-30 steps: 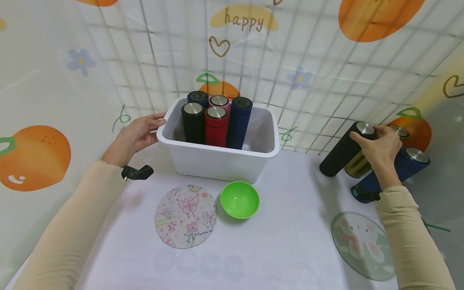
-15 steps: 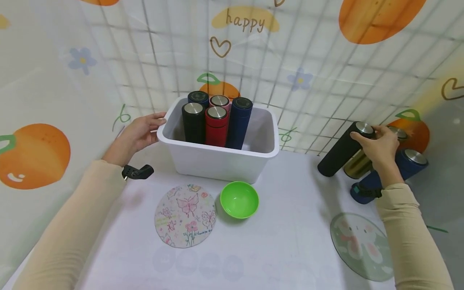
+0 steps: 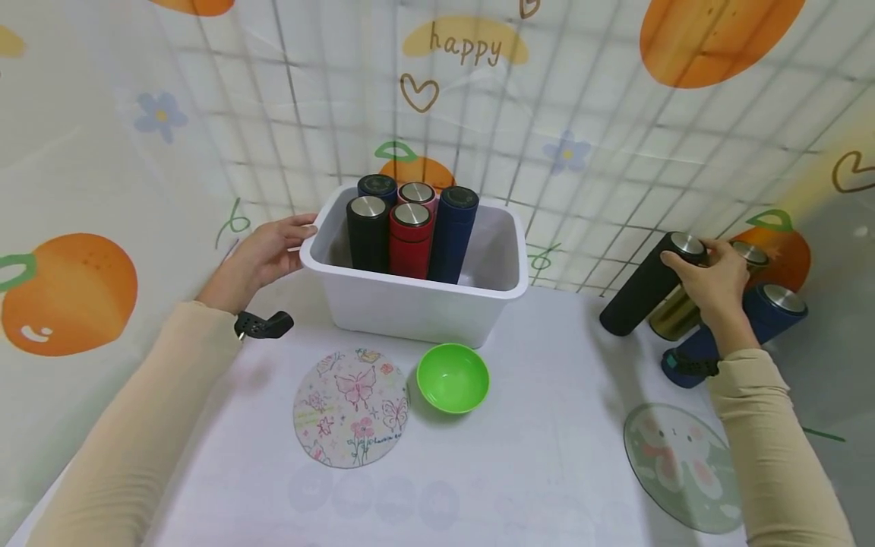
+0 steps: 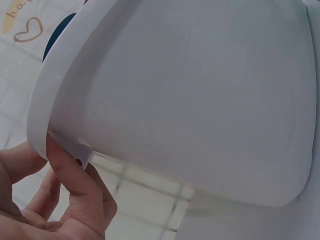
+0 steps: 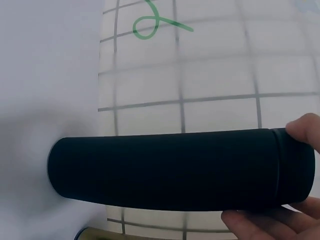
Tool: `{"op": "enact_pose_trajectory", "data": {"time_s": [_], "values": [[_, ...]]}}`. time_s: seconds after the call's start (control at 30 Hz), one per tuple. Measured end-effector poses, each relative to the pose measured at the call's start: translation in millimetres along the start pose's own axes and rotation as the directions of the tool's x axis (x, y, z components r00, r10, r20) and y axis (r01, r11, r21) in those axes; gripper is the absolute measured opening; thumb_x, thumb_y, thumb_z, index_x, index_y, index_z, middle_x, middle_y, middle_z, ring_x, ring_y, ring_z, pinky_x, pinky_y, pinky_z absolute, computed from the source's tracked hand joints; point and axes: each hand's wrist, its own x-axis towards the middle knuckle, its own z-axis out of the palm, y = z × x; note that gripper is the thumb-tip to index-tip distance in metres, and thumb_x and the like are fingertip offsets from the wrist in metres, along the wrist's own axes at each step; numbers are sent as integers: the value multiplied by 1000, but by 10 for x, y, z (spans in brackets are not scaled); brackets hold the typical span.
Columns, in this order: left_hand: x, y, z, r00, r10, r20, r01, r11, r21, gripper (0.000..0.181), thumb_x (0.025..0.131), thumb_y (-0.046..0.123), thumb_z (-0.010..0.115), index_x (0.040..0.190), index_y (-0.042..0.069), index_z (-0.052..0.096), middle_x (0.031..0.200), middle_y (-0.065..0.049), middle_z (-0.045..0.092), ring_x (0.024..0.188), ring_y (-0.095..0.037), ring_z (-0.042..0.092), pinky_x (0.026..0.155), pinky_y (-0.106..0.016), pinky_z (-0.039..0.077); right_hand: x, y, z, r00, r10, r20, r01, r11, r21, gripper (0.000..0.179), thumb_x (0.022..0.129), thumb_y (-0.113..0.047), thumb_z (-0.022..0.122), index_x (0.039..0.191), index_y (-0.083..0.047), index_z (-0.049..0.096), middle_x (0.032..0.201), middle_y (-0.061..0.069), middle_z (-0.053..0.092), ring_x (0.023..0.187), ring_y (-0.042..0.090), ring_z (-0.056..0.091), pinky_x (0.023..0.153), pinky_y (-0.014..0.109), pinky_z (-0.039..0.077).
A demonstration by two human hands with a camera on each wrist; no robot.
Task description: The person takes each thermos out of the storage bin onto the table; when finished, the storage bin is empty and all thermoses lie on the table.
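Note:
At the left end of a white plastic tub [image 3: 410,310], my left hand [image 3: 254,258] pinches the rim between thumb and fingers, as the left wrist view shows on the tub [image 4: 195,100]. Over to the right, my right hand [image 3: 718,282] grips a black thermos bottle [image 3: 634,295] around its silver-topped cap. The right wrist view has this black thermos [image 5: 165,172] lengthwise, thumb on one side of the cap and fingers on the other. A gold thermos [image 3: 673,315] and a blue thermos [image 3: 766,310] stand beside it, partly hidden by the hand and wrist.
Several thermoses, among them a red one [image 3: 410,247], stand upright in the tub's left and middle part. In front are a green bowl [image 3: 453,378] and a round butterfly mat [image 3: 352,410]. A green oval mat [image 3: 677,475] lies under the right forearm's side. A grid-patterned curtain [image 3: 588,91] hangs behind.

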Motion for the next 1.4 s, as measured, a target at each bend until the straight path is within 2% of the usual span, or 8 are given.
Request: {"op": "enact_pose_trajectory", "data": {"time_s": [0.13, 0.33, 0.4, 0.5, 0.6, 0.67, 0.9, 1.4], "values": [[0, -9, 6, 1000, 4, 5, -4, 1000, 1, 58, 101, 8, 59, 154, 9, 37, 125, -6, 57, 99, -18, 67, 80, -28, 56, -6, 7, -24, 1000, -13, 8, 13, 1000, -28, 87, 87, -56, 68, 153, -6, 40, 118, 7, 45, 103, 24, 40, 81, 37, 40], [-19, 0, 20, 1000, 5, 8, -5, 1000, 3, 60, 102, 8, 58, 156, 9, 33, 122, -6, 59, 96, -17, 67, 78, -27, 56, -18, -14, -42, 1000, -16, 14, 17, 999, -43, 90, 86, -59, 68, 152, -5, 40, 117, 8, 45, 100, 24, 41, 77, 36, 40], [-28, 4, 21, 1000, 0, 10, 0, 1000, 6, 60, 102, 8, 57, 157, 9, 32, 121, -5, 59, 95, -16, 67, 77, -27, 56, -23, -25, -49, 1000, -19, 21, 20, 999, -39, 91, 86, -58, 68, 153, -4, 39, 122, 13, 46, 103, 27, 42, 79, 39, 41], [-34, 2, 21, 1000, -5, 7, 4, 1000, 9, 61, 102, 9, 57, 157, 9, 31, 122, -5, 58, 96, -15, 67, 78, -26, 56, -33, -47, -79, 1000, -3, 30, 4, 999, -35, 95, 86, -60, 67, 155, -5, 34, 140, 21, 44, 120, 36, 43, 93, 47, 44], [-34, 0, 24, 1000, -3, 6, 3, 1000, 14, 60, 102, 9, 57, 157, 9, 31, 126, -6, 55, 97, -15, 67, 78, -26, 56, -45, -78, -113, 1000, 14, 28, -14, 1000, -7, 96, 85, -61, 67, 156, -7, 31, 153, 21, 37, 136, 38, 38, 107, 53, 37], [-30, -1, 24, 1000, -2, 3, 2, 1000, 13, 60, 102, 9, 57, 157, 9, 32, 128, -7, 54, 98, -16, 66, 78, -27, 56, -50, -101, -135, 1000, 18, 16, -18, 1000, 11, 96, 85, -60, 67, 157, -9, 30, 155, 17, 38, 139, 35, 38, 110, 52, 35], [-25, -5, 18, 1000, 2, 9, -2, 1000, 21, 60, 103, 10, 56, 157, 9, 31, 131, -8, 50, 99, -15, 66, 79, -26, 55, -95, -223, -214, 1000, -10, -24, 10, 1000, 3, 91, 86, -58, 68, 156, -12, 32, 152, 15, 43, 136, 33, 45, 107, 48, 40], [-26, -1, 24, 1000, -5, 1, 5, 1000, 14, 61, 102, 10, 58, 157, 10, 32, 122, -5, 58, 97, -15, 67, 77, -27, 56, -237, -585, -276, 985, -151, -83, 153, 988, 24, 82, 87, -50, 72, 153, -14, 39, 151, 13, 45, 134, 30, 47, 106, 44, 43]]}}
